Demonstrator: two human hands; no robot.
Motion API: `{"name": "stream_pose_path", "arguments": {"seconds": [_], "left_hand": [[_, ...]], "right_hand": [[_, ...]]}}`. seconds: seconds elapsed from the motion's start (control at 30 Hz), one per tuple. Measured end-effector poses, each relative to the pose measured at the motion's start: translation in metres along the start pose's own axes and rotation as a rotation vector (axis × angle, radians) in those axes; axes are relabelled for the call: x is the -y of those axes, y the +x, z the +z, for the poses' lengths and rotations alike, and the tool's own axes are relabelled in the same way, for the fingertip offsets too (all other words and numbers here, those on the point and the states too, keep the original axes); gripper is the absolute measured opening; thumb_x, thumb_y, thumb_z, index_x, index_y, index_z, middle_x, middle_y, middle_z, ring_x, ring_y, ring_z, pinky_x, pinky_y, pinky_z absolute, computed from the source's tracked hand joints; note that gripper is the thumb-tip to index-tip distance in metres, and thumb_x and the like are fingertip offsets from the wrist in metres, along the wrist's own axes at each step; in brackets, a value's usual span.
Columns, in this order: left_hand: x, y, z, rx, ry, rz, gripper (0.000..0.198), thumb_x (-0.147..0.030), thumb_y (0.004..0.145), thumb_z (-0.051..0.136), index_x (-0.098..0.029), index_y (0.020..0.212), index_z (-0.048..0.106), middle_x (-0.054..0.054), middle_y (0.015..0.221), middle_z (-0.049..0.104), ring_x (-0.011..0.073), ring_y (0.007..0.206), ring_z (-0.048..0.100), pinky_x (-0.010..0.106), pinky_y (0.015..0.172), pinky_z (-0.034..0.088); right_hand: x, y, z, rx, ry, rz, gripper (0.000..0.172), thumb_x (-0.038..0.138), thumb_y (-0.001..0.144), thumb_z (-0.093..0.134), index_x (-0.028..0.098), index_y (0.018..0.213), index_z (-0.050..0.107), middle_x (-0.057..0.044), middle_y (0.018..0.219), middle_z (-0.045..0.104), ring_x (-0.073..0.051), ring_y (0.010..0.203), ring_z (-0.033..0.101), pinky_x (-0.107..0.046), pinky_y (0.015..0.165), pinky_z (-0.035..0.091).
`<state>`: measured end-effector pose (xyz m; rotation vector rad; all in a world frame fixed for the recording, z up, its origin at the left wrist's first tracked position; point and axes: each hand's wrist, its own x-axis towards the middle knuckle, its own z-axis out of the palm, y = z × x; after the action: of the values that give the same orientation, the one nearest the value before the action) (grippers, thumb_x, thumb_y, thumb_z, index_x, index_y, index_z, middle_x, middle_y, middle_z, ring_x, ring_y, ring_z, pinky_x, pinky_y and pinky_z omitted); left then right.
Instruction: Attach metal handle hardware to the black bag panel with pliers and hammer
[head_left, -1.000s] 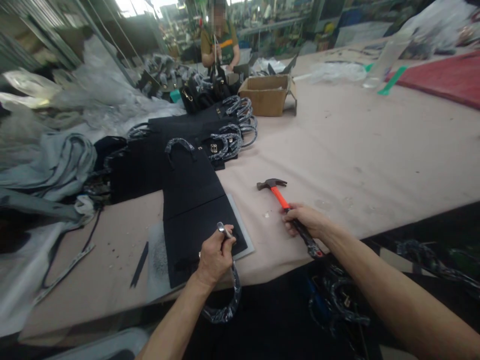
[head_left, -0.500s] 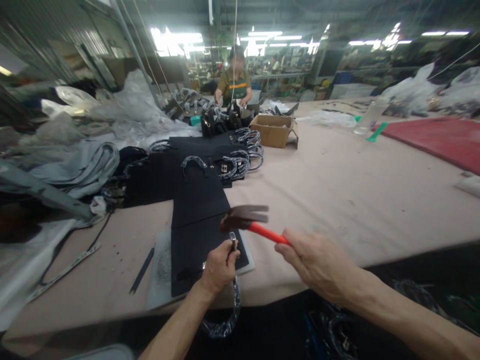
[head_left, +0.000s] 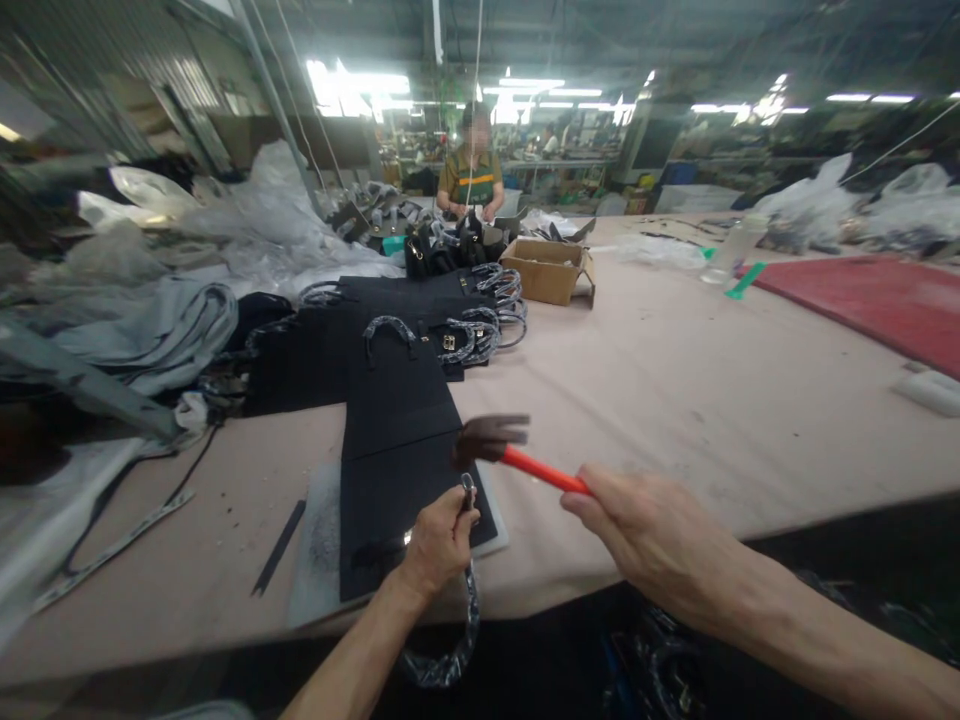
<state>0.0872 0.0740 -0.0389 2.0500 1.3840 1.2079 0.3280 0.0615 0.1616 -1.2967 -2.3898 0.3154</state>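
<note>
My left hand (head_left: pixel 437 541) is closed round a thin metal punch (head_left: pixel 468 490), held upright on a black bag panel (head_left: pixel 397 480) at the table's near edge. A plastic-wrapped bag handle (head_left: pixel 450 650) hangs below that hand. My right hand (head_left: pixel 652 535) grips a hammer by its orange handle (head_left: pixel 541 470). The hammer's dark head (head_left: pixel 487 438) is blurred and hovers just above the punch. The panel lies on a pale slab (head_left: pixel 319 540).
Black bag pieces with wrapped handles (head_left: pixel 480 320) are stacked further back. A cardboard box (head_left: pixel 549 268) stands behind them. A person in a green top (head_left: pixel 471 175) works at the far end. Grey fabric and plastic sheeting (head_left: pixel 150 320) pile up on the left; a red mat (head_left: pixel 870 295) lies right.
A second ago my right hand held the hammer flat on the table; it has since lifted it and brought its head over the punch. My left hand has stayed on the punch.
</note>
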Motion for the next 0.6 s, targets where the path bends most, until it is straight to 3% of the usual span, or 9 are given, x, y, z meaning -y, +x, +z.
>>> {"name": "stream_pose_path", "arguments": {"seconds": [0.1, 0.13, 0.17, 0.27, 0.33, 0.47, 0.6], "left_hand": [[0.001, 0.0, 0.0, -0.004, -0.013, -0.002, 0.018, -0.017, 0.094, 0.051, -0.018, 0.108, 0.062, 0.009, 0.105, 0.07, 0.0225, 0.096, 0.069, 0.034, 0.086, 0.058], [0.001, 0.0, 0.001, -0.009, -0.01, 0.0, 0.018, -0.018, 0.094, 0.051, -0.018, 0.108, 0.063, 0.009, 0.103, 0.07, 0.0224, 0.094, 0.069, 0.034, 0.085, 0.058], [0.002, 0.0, 0.001, -0.018, 0.001, 0.011, 0.017, -0.018, 0.094, 0.051, -0.018, 0.106, 0.063, 0.009, 0.1, 0.07, 0.0225, 0.091, 0.069, 0.034, 0.083, 0.058], [0.002, 0.001, 0.002, -0.025, 0.036, 0.068, 0.022, -0.014, 0.091, 0.048, -0.018, 0.105, 0.065, 0.009, 0.095, 0.07, 0.0228, 0.086, 0.07, 0.033, 0.078, 0.059], [0.003, 0.001, 0.002, -0.026, 0.031, 0.082, 0.026, -0.012, 0.09, 0.048, -0.018, 0.107, 0.065, 0.009, 0.095, 0.07, 0.0226, 0.087, 0.07, 0.032, 0.077, 0.059], [0.002, 0.0, -0.001, 0.008, -0.003, 0.015, 0.024, -0.017, 0.092, 0.051, -0.017, 0.113, 0.062, 0.01, 0.104, 0.07, 0.0235, 0.095, 0.069, 0.034, 0.084, 0.058], [-0.002, 0.001, -0.006, 0.03, -0.05, -0.035, 0.024, -0.019, 0.094, 0.051, -0.017, 0.115, 0.061, 0.01, 0.112, 0.069, 0.0232, 0.105, 0.067, 0.035, 0.091, 0.056]], "right_hand": [[0.006, 0.003, -0.007, -0.298, 0.184, 0.067, 0.04, 0.048, 0.107, 0.031, 0.023, 0.081, 0.049, -0.001, 0.058, 0.051, -0.016, 0.047, 0.044, -0.029, 0.049, 0.03], [0.006, 0.002, -0.004, -0.331, 0.191, 0.053, 0.042, 0.048, 0.107, 0.028, 0.022, 0.083, 0.05, -0.002, 0.06, 0.053, -0.016, 0.049, 0.046, -0.029, 0.05, 0.032], [0.004, 0.0, 0.002, -0.297, 0.148, 0.028, 0.044, 0.048, 0.107, 0.025, 0.022, 0.082, 0.05, -0.003, 0.059, 0.053, -0.017, 0.048, 0.046, -0.03, 0.049, 0.03], [-0.007, -0.011, 0.023, 0.101, -0.072, -0.053, 0.045, 0.048, 0.107, 0.027, 0.022, 0.077, 0.048, -0.002, 0.055, 0.05, -0.016, 0.041, 0.034, -0.033, 0.046, 0.016], [-0.014, -0.017, 0.03, 0.247, -0.06, -0.016, 0.044, 0.048, 0.107, 0.029, 0.021, 0.076, 0.048, -0.001, 0.057, 0.05, -0.015, 0.043, 0.034, -0.032, 0.047, 0.017], [-0.023, -0.009, 0.02, 0.195, 0.224, 0.165, 0.048, 0.052, 0.105, 0.026, 0.021, 0.073, 0.043, 0.0, 0.059, 0.048, -0.014, 0.051, 0.043, -0.027, 0.051, 0.029], [-0.043, 0.008, 0.026, 0.138, 0.262, 0.328, 0.043, 0.051, 0.099, 0.034, 0.02, 0.071, 0.044, 0.001, 0.058, 0.048, -0.013, 0.052, 0.042, -0.026, 0.052, 0.028]]}}
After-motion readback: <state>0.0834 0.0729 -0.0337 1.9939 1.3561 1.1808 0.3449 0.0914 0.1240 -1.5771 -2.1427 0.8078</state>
